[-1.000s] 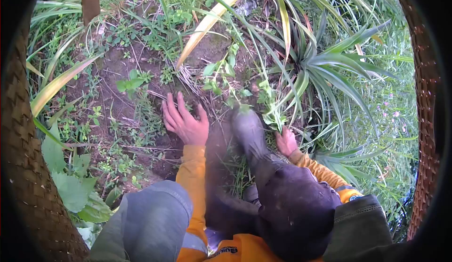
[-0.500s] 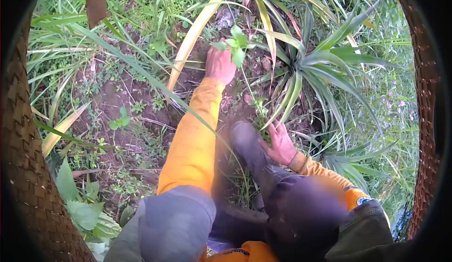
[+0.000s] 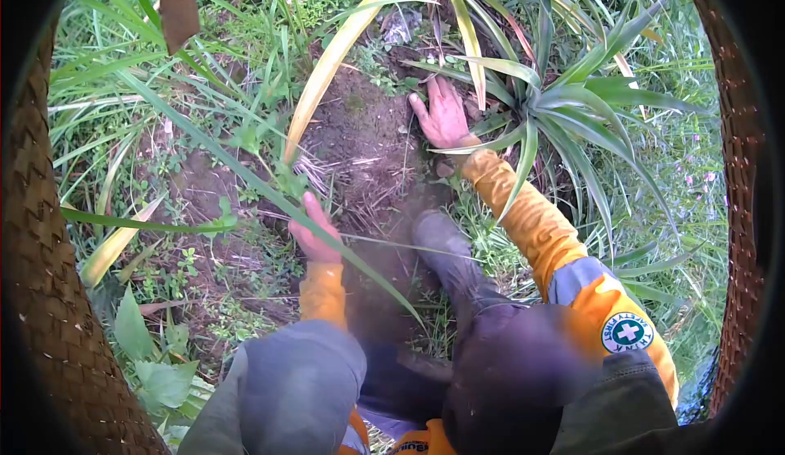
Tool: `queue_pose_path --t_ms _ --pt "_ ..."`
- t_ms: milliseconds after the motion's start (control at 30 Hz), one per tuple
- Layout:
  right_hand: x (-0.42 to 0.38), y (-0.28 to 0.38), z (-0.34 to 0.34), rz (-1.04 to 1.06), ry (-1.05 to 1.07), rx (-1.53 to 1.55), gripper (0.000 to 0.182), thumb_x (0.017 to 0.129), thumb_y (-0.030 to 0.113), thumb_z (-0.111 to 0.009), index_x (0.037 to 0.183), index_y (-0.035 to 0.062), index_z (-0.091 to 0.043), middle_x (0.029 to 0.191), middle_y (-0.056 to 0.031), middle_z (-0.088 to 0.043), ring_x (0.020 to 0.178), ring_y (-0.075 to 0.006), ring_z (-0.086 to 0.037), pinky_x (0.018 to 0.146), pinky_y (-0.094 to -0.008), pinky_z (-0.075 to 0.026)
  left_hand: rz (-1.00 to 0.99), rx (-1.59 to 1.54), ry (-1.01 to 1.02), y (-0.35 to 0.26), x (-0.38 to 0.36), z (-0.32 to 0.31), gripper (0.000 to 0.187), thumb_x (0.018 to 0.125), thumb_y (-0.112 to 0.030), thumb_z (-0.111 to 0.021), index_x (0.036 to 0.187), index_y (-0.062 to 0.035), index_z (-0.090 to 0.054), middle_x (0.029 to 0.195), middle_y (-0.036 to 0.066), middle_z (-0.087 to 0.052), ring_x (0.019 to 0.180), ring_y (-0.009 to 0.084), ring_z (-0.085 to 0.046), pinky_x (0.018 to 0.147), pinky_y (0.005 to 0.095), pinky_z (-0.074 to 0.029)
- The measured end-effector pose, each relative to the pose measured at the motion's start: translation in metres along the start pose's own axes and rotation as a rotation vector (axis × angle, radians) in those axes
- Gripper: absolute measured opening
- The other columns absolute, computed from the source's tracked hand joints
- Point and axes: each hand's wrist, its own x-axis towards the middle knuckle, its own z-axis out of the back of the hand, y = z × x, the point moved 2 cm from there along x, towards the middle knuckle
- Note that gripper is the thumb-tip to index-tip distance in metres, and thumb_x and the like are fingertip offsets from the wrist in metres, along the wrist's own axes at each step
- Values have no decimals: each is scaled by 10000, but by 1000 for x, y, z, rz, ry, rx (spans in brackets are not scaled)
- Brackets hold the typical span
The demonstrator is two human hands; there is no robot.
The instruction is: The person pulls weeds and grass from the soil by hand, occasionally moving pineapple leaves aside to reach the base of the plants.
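- Left hand (image 3: 317,233): my grip's closed on a leafy green sprig (image 3: 289,182).
- Right hand (image 3: 446,118): grip released, fingers spread on brown soil (image 3: 356,124) beside the spiky, long-leaved green plant (image 3: 572,95).

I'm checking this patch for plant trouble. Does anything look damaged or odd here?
The long arching leaf left of the right hand looks odd: yellow-brown, unlike the green spiky plant.
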Motion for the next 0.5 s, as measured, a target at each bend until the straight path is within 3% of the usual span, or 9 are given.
queue_pose_path --t_ms 67,100,167,200,233,300,333,433,500 --pt "24 -2 -18 -134 162 84 839 956 540 -649 1490 -71 -434 1465 -367 -480 1365 -492 -488 1185 -513 -375 -199 423 -61 -4 -24 52 305 1038 -154 -566 859 40 -719 672 185 -641 570 365 -596 538 455 -414" --pt "35 1 -22 -227 252 168 951 912 658 -643 1518 -43 -426 1459 -354 -503 1370 -482 -490 1186 -505 -376 -247 468 -60 3 -36 71 278 1018 -143 -581 862 40 -719 681 191 -642 577 373 -602 538 459 -424" --pt "54 6 -39 -199 192 242 950 920 674 -622 1522 -37 -436 1441 -348 -530 1364 -471 -503 1187 -498 -377 -347 553 -67 28 -49 97 226 980 -122 -611 868 40 -721 699 203 -645 592 388 -614 538 467 -444" --pt "66 13 -33 -178 257 277 935 938 654 -618 1533 -40 -424 1375 -368 -577 1312 -455 -563 1150 -497 -423 -376 542 -40 36 -48 100 205 964 -121 -624 876 36 -721 707 207 -645 599 399 -616 541 472 -449" --pt "77 2 -54 -60 169 73 839 958 613 -627 1442 -62 -509 1204 -366 -665 1139 -460 -668 1015 -514 -526 -402 530 -10 45 -49 101 186 949 -121 -638 884 32 -721 716 211 -644 606 409 -617 544 478 -453" --pt "88 -14 -64 -65 233 -196 703 970 575 -642 1235 -77 -640 1037 -328 -716 966 -470 -714 860 -522 -581 -446 561 -11 54 -48 99 163 935 -124 -652 896 21 -716 732 216 -644 616 428 -614 547 489 -458" --pt "89 -21 -69 -71 221 -202 582 978 544 -652 1050 -31 -706 964 -294 -728 900 -475 -718 800 -528 -586 -467 606 -46 57 -45 94 157 936 -127 -652 899 13 -712 740 217 -644 619 438 -610 546 494 -458" --pt "89 -5 -57 -82 232 -83 432 972 399 -686 1176 23 -742 1026 -272 -735 953 -448 -717 861 -513 -582 -488 738 -54 63 -43 87 163 937 -154 -660 850 -16 -659 726 214 -615 608 454 -579 542 520 -442" --pt "90 -9 -66 46 252 9 453 961 324 -701 1324 54 -690 1223 -270 -704 1156 -433 -671 1041 -465 -526 -532 712 -89 59 -43 83 190 937 -163 -661 814 -20 -632 710 210 -595 599 454 -565 540 528 -431"
